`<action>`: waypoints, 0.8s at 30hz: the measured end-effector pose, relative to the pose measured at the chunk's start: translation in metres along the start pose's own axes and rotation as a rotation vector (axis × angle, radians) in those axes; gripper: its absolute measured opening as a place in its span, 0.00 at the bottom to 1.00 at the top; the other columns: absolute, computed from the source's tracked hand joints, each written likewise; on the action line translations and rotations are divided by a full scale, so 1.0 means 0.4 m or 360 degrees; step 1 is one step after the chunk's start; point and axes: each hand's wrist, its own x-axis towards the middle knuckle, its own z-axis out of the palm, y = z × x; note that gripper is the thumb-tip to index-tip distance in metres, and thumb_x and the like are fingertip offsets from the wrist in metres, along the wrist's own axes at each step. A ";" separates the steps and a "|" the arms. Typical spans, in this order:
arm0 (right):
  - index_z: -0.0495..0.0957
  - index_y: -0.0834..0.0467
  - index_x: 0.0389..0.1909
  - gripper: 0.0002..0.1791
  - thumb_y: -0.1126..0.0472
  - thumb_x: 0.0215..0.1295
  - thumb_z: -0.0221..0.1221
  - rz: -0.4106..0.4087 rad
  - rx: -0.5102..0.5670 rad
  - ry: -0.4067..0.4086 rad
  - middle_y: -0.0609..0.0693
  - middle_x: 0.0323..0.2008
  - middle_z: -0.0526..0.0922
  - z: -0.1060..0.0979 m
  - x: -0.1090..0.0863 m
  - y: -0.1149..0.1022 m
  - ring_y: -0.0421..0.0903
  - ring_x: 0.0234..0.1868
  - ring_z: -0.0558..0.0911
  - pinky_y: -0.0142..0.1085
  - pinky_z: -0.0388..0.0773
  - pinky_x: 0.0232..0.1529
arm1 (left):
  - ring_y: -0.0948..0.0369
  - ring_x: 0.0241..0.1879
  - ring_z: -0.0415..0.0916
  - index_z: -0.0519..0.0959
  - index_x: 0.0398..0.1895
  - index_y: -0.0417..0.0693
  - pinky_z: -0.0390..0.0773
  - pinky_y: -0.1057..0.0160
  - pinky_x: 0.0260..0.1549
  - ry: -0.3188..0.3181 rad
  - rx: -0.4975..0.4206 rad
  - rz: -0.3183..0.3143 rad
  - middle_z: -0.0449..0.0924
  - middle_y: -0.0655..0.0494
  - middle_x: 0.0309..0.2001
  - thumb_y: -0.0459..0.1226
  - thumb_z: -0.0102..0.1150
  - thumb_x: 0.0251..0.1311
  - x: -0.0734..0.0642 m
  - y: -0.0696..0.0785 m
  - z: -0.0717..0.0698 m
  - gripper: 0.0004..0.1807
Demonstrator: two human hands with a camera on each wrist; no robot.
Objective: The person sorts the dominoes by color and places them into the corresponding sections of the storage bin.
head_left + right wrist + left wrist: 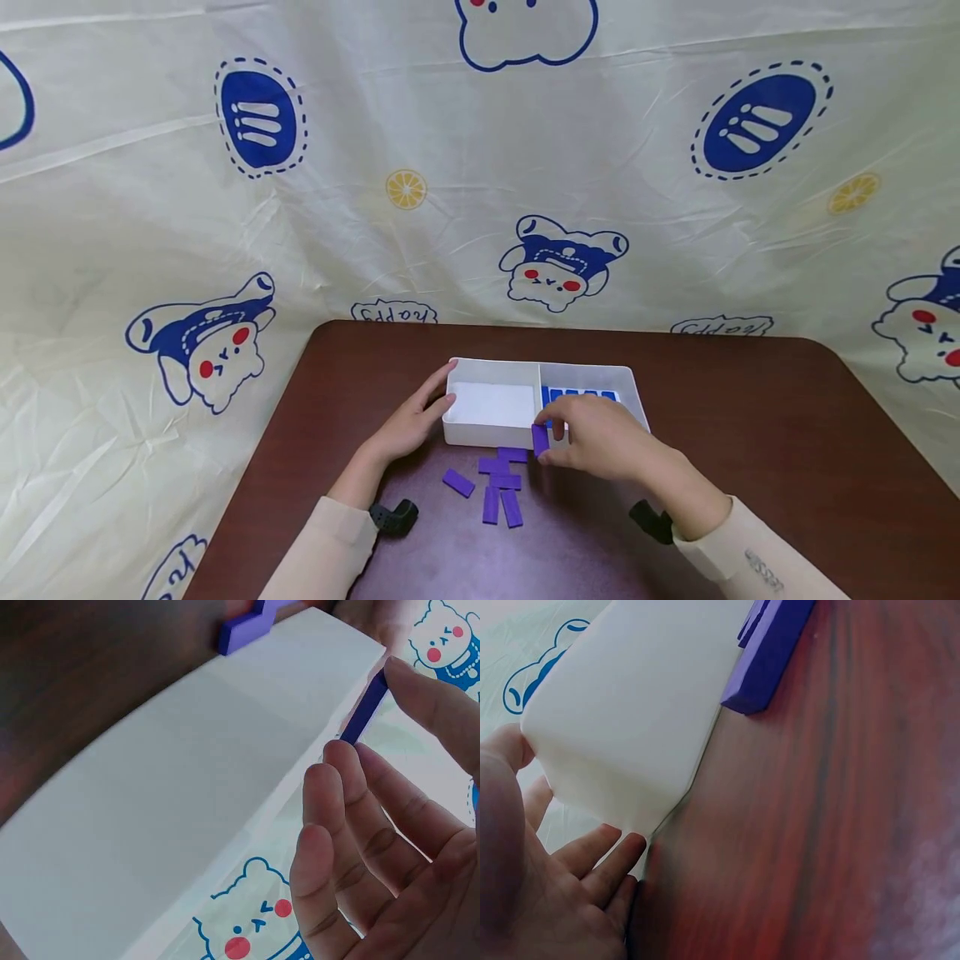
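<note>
My right hand [600,435] pinches a purple block [540,440] between thumb and fingertips, at the front wall of a white two-compartment box [487,434]. In the right wrist view that block [365,711] spans from the thumb to the fingertips above the box's rim. My left hand [408,427] rests against the box's left end, fingers fairly straight; in the left wrist view its fingertips touch the white wall [622,712] at the corner. Blue pieces [585,392] stand in a row in the right compartment, partly hidden behind my right hand. The left compartment shows its bare white floor.
Several loose purple blocks [505,482] lie on the brown table [735,417] in front of the box, one [458,482] apart at the left. Some touch or lie close to the box's front wall. A printed white sheet [450,250] hangs behind the table.
</note>
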 end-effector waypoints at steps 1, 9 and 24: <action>0.87 0.51 0.48 0.21 0.47 0.55 0.77 -0.0009 -0.0002 0.0005 0.38 0.31 0.81 -0.003 0.004 0.001 0.37 0.31 0.75 0.34 0.73 0.32 | 0.47 0.80 0.57 0.51 0.84 0.69 0.60 0.40 0.75 0.0005 0.0004 -0.0005 0.57 0.48 0.81 0.46 0.47 0.81 -0.001 0.000 0.000 0.33; 0.88 0.54 0.48 0.21 0.49 0.56 0.76 -0.0058 0.0014 -0.0001 0.43 0.33 0.85 -0.021 0.039 0.011 0.38 0.33 0.78 0.34 0.75 0.33 | 0.47 0.80 0.57 0.51 0.84 0.69 0.60 0.40 0.75 0.0017 0.0017 -0.0016 0.57 0.48 0.81 0.47 0.47 0.81 -0.004 0.000 -0.001 0.33; 0.89 0.53 0.49 0.23 0.46 0.56 0.77 -0.0069 -0.0005 0.0067 0.51 0.47 0.84 -0.044 0.096 0.034 0.47 0.46 0.82 0.45 0.84 0.47 | 0.47 0.81 0.55 0.52 0.84 0.69 0.59 0.38 0.76 0.0028 0.0038 -0.0048 0.55 0.49 0.82 0.47 0.47 0.81 -0.004 0.001 0.001 0.33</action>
